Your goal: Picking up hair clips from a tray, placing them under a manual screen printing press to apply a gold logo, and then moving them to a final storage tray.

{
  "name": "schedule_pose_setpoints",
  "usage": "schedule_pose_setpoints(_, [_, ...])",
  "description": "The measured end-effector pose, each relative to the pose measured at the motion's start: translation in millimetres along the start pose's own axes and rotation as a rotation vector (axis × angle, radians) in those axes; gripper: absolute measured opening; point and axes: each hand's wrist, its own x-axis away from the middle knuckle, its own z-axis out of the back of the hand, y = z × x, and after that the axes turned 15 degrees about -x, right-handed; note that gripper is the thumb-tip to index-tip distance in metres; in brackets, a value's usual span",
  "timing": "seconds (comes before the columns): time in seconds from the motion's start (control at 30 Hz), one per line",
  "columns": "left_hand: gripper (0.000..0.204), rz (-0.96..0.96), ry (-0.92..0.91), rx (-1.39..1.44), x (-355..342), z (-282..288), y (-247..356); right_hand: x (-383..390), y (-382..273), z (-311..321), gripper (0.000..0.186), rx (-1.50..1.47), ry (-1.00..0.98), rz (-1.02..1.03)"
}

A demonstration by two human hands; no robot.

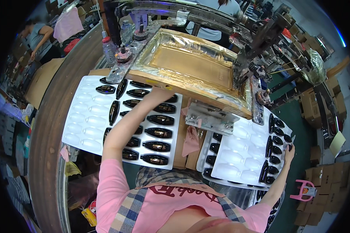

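Observation:
My left hand [163, 94] reaches under the front edge of a screen-printing frame [204, 93] smeared with gold ink; its fingers are hidden there. Below that arm a white moulded tray [83, 120] holds glossy black bottle-shaped pieces, several with gold print, such as one printed black piece [155, 159]. At the far right my right hand [289, 155] is closed on a small black piece [289, 147], at the edge of a second white tray [237, 149]. Plain black pieces stand along that tray's right side. A metal fixture [210, 119] sits under the frame, between the trays.
A pink cloth [191, 140] hangs below the fixture. Clear bottles [108, 48] stand left of the printing machine. More trays lie under the right one. Cardboard boxes [324, 182] and a pink stool [302, 191] are at the right. Another person [42, 39] is at the far left.

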Motion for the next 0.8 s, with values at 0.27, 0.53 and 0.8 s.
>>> schedule_pose_setpoints(0.27, [0.018, 0.009, -0.192, 0.268, -31.8, -19.4, 29.5, 47.0, -253.8, -17.1, 0.033, -0.709, -0.196, -0.039])
schedule_pose_setpoints(0.53, [0.02, 0.322, -0.238, 0.964, -58.2, 16.0, 24.1, 91.2, -422.4, -85.5, 0.036, -0.684, -0.622, 0.359])
schedule_pose_setpoints(0.8, [0.026, 0.628, 0.008, 1.1, 18.7, 65.5, -95.1, 111.4, -452.8, -118.3, 0.032, -0.65, -0.766, 0.346])
